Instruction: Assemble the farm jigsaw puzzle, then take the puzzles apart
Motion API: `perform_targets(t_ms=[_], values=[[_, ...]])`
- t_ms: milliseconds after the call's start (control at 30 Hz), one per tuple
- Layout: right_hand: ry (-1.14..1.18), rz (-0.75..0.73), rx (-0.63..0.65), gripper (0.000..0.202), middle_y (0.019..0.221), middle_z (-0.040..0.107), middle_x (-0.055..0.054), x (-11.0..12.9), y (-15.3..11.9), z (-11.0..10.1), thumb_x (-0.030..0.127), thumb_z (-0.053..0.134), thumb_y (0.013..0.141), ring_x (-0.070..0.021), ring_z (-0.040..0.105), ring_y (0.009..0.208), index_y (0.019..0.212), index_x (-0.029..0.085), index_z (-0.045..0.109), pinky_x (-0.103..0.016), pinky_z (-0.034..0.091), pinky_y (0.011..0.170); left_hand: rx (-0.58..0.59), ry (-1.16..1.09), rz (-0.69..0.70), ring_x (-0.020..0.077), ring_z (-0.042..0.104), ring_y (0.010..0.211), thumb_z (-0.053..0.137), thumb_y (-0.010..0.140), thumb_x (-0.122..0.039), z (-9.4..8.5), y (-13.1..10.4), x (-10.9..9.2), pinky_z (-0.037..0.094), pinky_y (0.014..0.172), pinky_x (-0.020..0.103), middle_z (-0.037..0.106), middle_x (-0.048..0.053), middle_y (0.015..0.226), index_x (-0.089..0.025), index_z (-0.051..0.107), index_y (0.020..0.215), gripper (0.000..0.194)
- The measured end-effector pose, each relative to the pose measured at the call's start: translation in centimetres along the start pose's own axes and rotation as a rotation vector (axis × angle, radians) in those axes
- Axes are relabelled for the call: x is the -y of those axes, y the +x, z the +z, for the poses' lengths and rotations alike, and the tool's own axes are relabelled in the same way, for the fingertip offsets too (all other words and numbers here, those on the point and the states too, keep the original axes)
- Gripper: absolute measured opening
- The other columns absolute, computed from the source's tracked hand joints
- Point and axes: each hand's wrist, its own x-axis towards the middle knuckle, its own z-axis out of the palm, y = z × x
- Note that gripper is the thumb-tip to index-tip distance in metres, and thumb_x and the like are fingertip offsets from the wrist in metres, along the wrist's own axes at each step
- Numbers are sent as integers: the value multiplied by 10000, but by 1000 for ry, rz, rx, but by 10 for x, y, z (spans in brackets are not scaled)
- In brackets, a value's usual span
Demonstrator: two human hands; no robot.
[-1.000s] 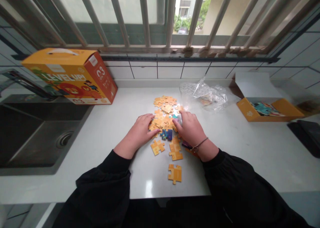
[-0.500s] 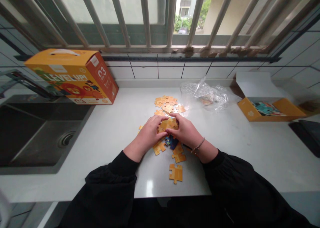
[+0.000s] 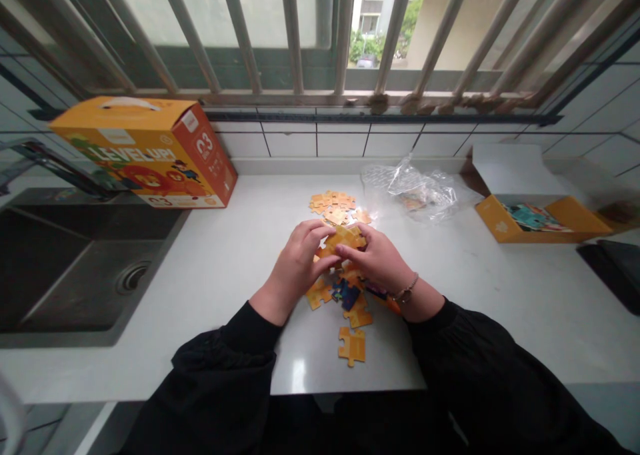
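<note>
A clump of orange puzzle pieces now sits lifted off the table — pinched between the left hand and right hand, which lay flat a second ago; loose pieces stay below, the orange box far left.

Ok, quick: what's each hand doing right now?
Left hand: closed on a bunch of puzzle pieces.
Right hand: closed on the same bunch, from the other side.
</note>
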Motion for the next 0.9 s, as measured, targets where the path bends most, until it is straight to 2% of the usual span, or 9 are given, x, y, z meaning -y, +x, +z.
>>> perform_targets(t_ms=[100, 167, 267, 333, 500, 700, 800, 900], values=[[258, 89, -31, 430, 1064, 820, -58, 1, 0, -3, 546, 902, 896, -241, 764, 939, 1134, 236, 725, -366, 610, 820, -29, 23, -86, 312, 696, 1264, 920, 956, -363, -2, 2, -1, 618, 1074, 509, 694, 138, 1373, -256, 597, 1434, 587], [441, 164, -78, 497, 1099, 824, -55, 1, 0, -3, 574, 933, 860, -237, 783, 946, 1161, 249, 708, -360, 643, 807, -20, 12, -216, 269, 733, 1083, 922, 954, -407, -1, 1, -2, 638, 940, 431, 738, 114, 1264, -231, 630, 1389, 552], [606, 201, -131, 542, 1138, 818, -49, 1, -1, 1, 565, 980, 815, -228, 794, 970, 1161, 261, 694, -347, 674, 804, 47, -90, -428, 176, 681, 739, 799, 1049, -388, 2, 1, -4, 575, 727, 318, 744, 4, 898, -221, 709, 1217, 252], [656, 197, -115, 543, 1175, 816, -49, 1, -1, 3, 548, 988, 819, -222, 798, 1006, 1178, 266, 693, -330, 678, 812, 76, -185, -533, 154, 648, 636, 717, 1086, -373, 4, 0, -7, 530, 659, 294, 705, -33, 756, -231, 730, 1100, 143], [673, 212, -103, 575, 1224, 811, -54, 0, -3, 5, 577, 969, 843, -213, 800, 987, 1239, 280, 677, -300, 663, 746, 8, -451, -720, 175, 752, 666, 728, 1044, -426, 16, 5, -14, 582, 664, 301, 745, -15, 769, -237, 689, 1027, 194], [729, 253, -197, 628, 1112, 802, -34, 4, -1, 5, 585, 995, 775, -209, 767, 831, 1197, 271, 652, -285, 608, 582, -91, -785, -816, 188, 776, 738, 871, 915, -588, 39, 12, -21, 673, 750, 353, 731, -1, 837, -222, 613, 1092, 482], [778, 236, -224, 627, 1121, 806, -38, 5, 2, 3, 578, 999, 754, -219, 775, 874, 1169, 267, 648, -321, 647, 669, -99, -815, -792, 192, 779, 803, 950, 843, -607, 43, 14, -24, 677, 789, 355, 738, 12, 897, -218, 609, 1141, 596], [779, 175, -255, 594, 1144, 809, -51, 4, 6, -5, 602, 970, 766, -241, 786, 982, 1136, 276, 639, -360, 676, 806, -103, -815, -788, 192, 788, 842, 858, 921, -686, 39, 15, -23, 675, 854, 373, 766, 47, 987, -209, 640, 1211, 599]])
